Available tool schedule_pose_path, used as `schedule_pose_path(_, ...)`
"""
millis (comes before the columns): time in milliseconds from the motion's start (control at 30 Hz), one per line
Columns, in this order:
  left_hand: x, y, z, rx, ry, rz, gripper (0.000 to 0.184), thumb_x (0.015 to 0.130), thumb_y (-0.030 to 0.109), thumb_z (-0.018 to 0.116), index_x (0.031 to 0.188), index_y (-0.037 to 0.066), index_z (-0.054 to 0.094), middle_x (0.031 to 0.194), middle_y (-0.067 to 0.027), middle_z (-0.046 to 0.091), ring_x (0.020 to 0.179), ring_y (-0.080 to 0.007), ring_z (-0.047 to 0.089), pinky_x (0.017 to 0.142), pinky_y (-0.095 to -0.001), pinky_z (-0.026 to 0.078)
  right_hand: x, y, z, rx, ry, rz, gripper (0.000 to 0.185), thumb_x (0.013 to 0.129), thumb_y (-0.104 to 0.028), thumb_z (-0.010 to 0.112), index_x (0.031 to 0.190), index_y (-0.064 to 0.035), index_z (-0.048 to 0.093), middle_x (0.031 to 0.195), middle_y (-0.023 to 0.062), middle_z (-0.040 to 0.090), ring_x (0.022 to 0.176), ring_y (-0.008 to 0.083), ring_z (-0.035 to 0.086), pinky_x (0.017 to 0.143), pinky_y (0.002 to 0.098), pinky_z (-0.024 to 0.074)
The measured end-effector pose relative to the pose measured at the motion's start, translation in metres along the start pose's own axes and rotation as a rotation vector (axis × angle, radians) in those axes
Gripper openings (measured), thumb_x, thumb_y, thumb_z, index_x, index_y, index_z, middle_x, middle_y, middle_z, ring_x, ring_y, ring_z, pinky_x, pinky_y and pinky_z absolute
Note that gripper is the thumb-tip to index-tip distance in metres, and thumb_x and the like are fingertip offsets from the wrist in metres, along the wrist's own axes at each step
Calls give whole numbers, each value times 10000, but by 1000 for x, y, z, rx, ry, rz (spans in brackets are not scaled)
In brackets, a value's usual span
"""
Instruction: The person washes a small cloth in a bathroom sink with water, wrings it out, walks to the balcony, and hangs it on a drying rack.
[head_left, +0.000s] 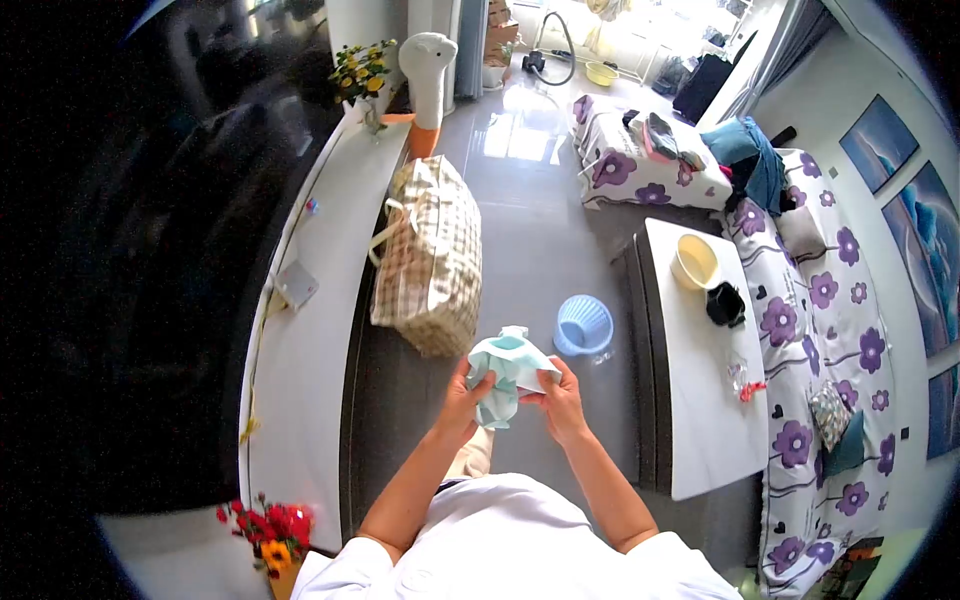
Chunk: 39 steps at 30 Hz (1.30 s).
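Note:
Between my two hands, in front of my body, is a crumpled pale mint-green cloth point(508, 362). My left hand point(463, 398) grips its left side, with the thumb laid over the fabric. On the other side, my right hand point(556, 398) pinches the cloth's right edge between thumb and fingers. Part of the cloth hangs down between the hands. Whether it is a garment or a plain cloth I cannot tell. Just beyond my right hand, a blue ribbed plastic bin point(584, 326) stands on the grey floor.
A large checked bag point(432, 265) stands left, beside a long white cabinet point(318, 240). At right, a coffee table point(705, 430) holds a yellow tub point(696, 262) and a black container point(725, 304). A flower-patterned sofa point(790, 400) lines the right wall. A white goose figure point(428, 80) stands farther back.

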<state>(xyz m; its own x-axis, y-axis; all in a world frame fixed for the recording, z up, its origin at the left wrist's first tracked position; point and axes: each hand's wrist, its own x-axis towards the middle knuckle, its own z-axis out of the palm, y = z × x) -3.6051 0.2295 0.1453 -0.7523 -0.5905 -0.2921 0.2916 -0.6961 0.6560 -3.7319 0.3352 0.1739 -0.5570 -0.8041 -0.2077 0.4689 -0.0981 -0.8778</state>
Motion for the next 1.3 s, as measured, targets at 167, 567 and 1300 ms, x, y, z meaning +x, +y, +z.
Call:
schedule_pose_path(167, 190, 67, 53, 48, -51, -97, 277, 872, 171, 626, 1128, 101, 545, 895, 18, 612, 754, -68, 579, 633, -237, 491, 170, -86, -30, 15, 187, -91, 274, 901, -304, 567, 1017, -58, 544, 902, 77, 630, 734, 176, 645, 559, 259, 548)
schedule_pose_path(567, 620, 149, 148, 90, 65, -393, 281, 867, 271, 626, 1050, 62, 585, 780, -13, 618, 517, -39, 497, 433, -181, 409, 609, -215, -177, -575, 250, -342, 240, 786, -69, 630, 1018, -40, 579, 889, 26, 591, 800, 90, 546, 685, 243, 454)
schedule_pose_path(1300, 1416, 350, 312, -102, -107, -546, 272, 876, 284, 570, 1028, 59, 558, 770, -34, 575, 511, -22, 449, 432, -146, 392, 1393, -446, -299, -740, 145, -150, 218, 788, -161, 717, 811, -20, 553, 715, -10, 547, 660, 52, 483, 571, 221, 395)
